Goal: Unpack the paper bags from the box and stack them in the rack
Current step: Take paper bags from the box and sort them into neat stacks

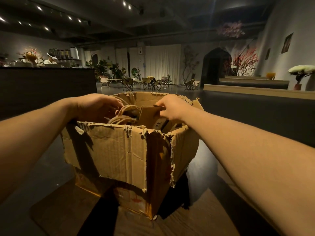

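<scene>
A torn brown cardboard box (119,150) stands open on a dark wooden surface right in front of me. Inside it lie brown paper bags (150,114) with looped paper handles (124,110). My left hand (97,106) reaches over the box's left rim, its fingers curled around the handle loops. My right hand (170,107) pinches the top edge of a flat paper bag at the right side of the box. The lower part of the bags is hidden by the box walls. No rack is in view.
A dark counter (47,82) stands to the left, with a person behind it. Cushioned benches (255,86) run along the right. Folding chairs and low tables (144,82) sit far back across the open floor. White flowers (301,70) stand at far right.
</scene>
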The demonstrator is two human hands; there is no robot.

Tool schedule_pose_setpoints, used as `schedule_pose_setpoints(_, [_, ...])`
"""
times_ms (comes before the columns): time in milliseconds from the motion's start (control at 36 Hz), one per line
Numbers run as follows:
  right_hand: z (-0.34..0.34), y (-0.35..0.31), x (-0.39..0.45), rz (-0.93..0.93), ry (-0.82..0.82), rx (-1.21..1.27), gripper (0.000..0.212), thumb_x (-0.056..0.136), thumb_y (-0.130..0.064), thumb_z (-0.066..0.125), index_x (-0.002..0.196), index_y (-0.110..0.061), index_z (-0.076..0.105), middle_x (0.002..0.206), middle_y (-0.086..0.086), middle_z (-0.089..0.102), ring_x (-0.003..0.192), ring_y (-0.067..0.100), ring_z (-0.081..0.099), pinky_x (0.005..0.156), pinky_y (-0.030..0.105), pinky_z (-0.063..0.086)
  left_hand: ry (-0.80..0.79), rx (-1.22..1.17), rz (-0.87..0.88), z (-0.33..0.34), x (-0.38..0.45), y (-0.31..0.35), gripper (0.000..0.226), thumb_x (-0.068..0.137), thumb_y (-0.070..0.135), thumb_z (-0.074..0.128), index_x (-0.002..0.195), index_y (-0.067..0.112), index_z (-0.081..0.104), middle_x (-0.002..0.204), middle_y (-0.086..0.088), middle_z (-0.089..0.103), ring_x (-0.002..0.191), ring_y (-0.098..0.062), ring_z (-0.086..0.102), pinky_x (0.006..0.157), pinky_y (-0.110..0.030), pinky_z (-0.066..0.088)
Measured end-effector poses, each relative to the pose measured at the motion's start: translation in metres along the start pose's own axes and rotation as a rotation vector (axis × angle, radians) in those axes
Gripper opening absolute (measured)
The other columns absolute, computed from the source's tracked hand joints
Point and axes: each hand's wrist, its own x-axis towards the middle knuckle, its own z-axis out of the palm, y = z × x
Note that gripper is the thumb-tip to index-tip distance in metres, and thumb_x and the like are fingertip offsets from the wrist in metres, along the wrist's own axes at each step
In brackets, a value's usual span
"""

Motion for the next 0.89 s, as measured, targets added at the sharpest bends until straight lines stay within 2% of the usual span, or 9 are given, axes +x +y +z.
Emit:
schedule_pose_setpoints(83, [-0.001, -0.002, -0.002, -0.023, -0.022, -0.022, 0.027, 0.098, -0.011, 0.058, 0.12, -0.019, 0.071, 0.117, 0.003, 0.067, 0.109, 0.019, 0.06, 0.097, 0.035, 0.051, -0.048, -0.077, -0.001, -0.002, 0.005, -0.001, 0.058, 0.053, 0.042, 0.088, 0.09, 0.008, 0.06, 0.078, -0.01, 0.062, 0.067, -0.019, 0.062, 0.065, -0.03, 0.055])
schedule_pose_setpoints(167, [-0.001, -0.004, -0.005, -0.093, -0.039, -0.064, 0.024, 0.095, -0.012, 0.064, 0.117, -0.015, 0.072, 0.127, 0.006, 0.058, 0.116, 0.019, 0.055, 0.1, 0.032, 0.048, -0.024, -0.119, 0.005, 0.003, 0.004, 0.003, 0.024, 0.089, 0.027, 0.051, 0.078, 0.005, 0.049, 0.069, -0.01, 0.048, 0.06, -0.018, 0.052, 0.06, -0.029, 0.055])
schedule_pose_setpoints(250, [0.0, -0.005, -0.004, -0.124, 0.023, -0.023, 0.038, 0.091, -0.013, 0.07, 0.128, -0.015, 0.065, 0.14, -0.001, 0.052, 0.13, 0.018, 0.044, 0.112, 0.04, 0.039, -0.047, -0.183, 0.015, 0.003, 0.001, 0.004, 0.029, 0.09, 0.027, 0.044, 0.071, 0.007, 0.05, 0.067, -0.012, 0.046, 0.066, -0.025, 0.056, 0.073, -0.036, 0.054])
schedule_pose_setpoints(333, [0.0, -0.009, -0.004, -0.123, -0.064, 0.001, 0.056, 0.09, -0.014, 0.071, 0.142, -0.016, 0.052, 0.13, -0.002, 0.064, 0.132, 0.02, 0.041, 0.119, 0.049, 0.025, -0.015, -0.229, 0.051, 0.003, -0.002, 0.004, 0.029, 0.089, 0.031, 0.044, 0.071, 0.009, 0.05, 0.07, -0.011, 0.048, 0.065, -0.023, 0.06, 0.064, -0.032, 0.053])
schedule_pose_setpoints(389, [-0.001, -0.012, -0.005, -0.153, -0.155, -0.057, 0.038, 0.093, -0.013, 0.067, 0.131, -0.007, 0.062, 0.134, 0.007, 0.06, 0.116, 0.015, 0.048, 0.116, 0.036, 0.029, 0.006, -0.247, 0.084, 0.002, -0.002, 0.003, 0.03, 0.089, 0.033, 0.044, 0.07, 0.01, 0.05, 0.068, -0.009, 0.047, 0.063, -0.021, 0.051, 0.068, -0.034, 0.045])
schedule_pose_setpoints(444, [-0.002, -0.012, -0.008, -0.175, -0.179, -0.109, 0.022, 0.096, -0.014, 0.063, 0.115, -0.005, 0.069, 0.131, 0.008, 0.057, 0.105, 0.015, 0.05, 0.096, 0.025, 0.04, 0.012, -0.269, 0.096, 0.002, -0.001, 0.003, 0.032, 0.09, 0.032, 0.042, 0.069, 0.01, 0.05, 0.065, -0.009, 0.046, 0.069, -0.025, 0.055, 0.074, -0.038, 0.043])
schedule_pose_setpoints(528, [-0.002, -0.012, -0.008, -0.167, -0.168, -0.161, 0.018, 0.099, -0.016, 0.06, 0.111, -0.005, 0.067, 0.097, -0.005, 0.048, 0.097, 0.016, 0.047, 0.069, 0.017, 0.037, 0.016, -0.291, 0.089, 0.001, -0.002, 0.004, 0.031, 0.093, 0.031, 0.039, 0.072, 0.01, 0.047, 0.066, -0.01, 0.047, 0.069, -0.025, 0.063, 0.068, -0.034, 0.054])
schedule_pose_setpoints(667, [-0.001, -0.014, -0.007, -0.162, -0.125, -0.04, 0.031, 0.098, -0.008, 0.058, 0.126, -0.015, 0.069, 0.119, 0.003, 0.071, 0.109, 0.019, 0.063, 0.102, 0.033, 0.048, 0.01, -0.181, 0.062, 0.003, -0.006, 0.004, 0.034, 0.078, 0.044, 0.059, 0.089, 0.015, 0.073, 0.082, -0.008, 0.069, 0.068, -0.019, 0.066, 0.07, -0.032, 0.054])
schedule_pose_setpoints(889, [-0.008, -0.002, -0.006, -0.02, 0.247, 0.287, 0.025, 0.101, -0.02, 0.055, 0.125, -0.021, 0.061, 0.111, -0.003, 0.064, 0.104, 0.016, 0.06, 0.086, 0.033, 0.052, 0.342, -0.088, 0.049, -0.006, 0.002, -0.001, 0.059, 0.095, 0.066, 0.038, 0.122, 0.021, 0.064, 0.127, -0.016, 0.06, 0.109, -0.031, 0.057, 0.084, -0.041, 0.046])
